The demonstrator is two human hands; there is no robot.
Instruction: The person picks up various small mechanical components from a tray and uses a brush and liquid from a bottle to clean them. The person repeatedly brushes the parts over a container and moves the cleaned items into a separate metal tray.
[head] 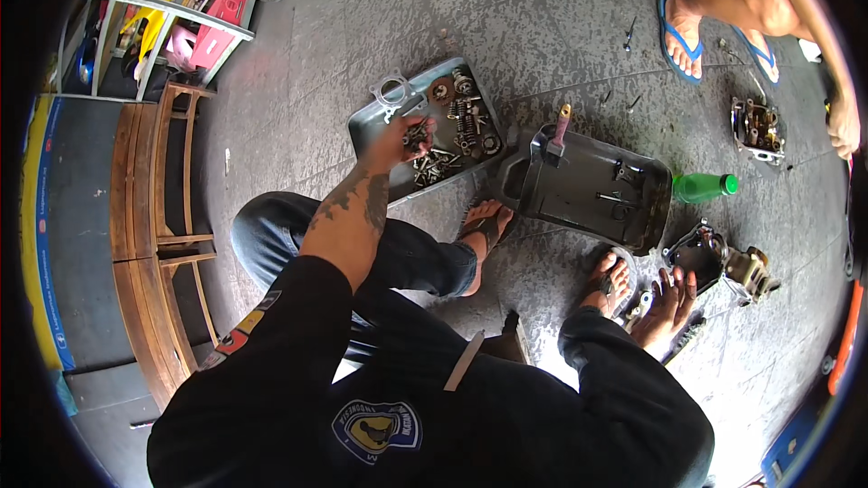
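My left hand (401, 142) is over a metal tray (371, 154), its fingers curled around a clump of small metal parts (416, 135). Below it in the tray lies a heap of bolts (434, 166). Valve springs (466, 122), a sprocket (441, 90) and a ring-shaped gasket (393, 90) are in the same tray. My right hand (668, 305) has its fingers apart and holds nothing. Near it on the floor are an engine casing (698, 257) and a cylinder-like metal part (749, 274).
A dark pan (576, 190) holds a paintbrush (559, 135) and a few metal parts. Beside it lies a green bottle (705, 187). Farther off sits a cylinder head (757, 129), near another person's foot (681, 41). A wooden bench (135, 217) stands at left.
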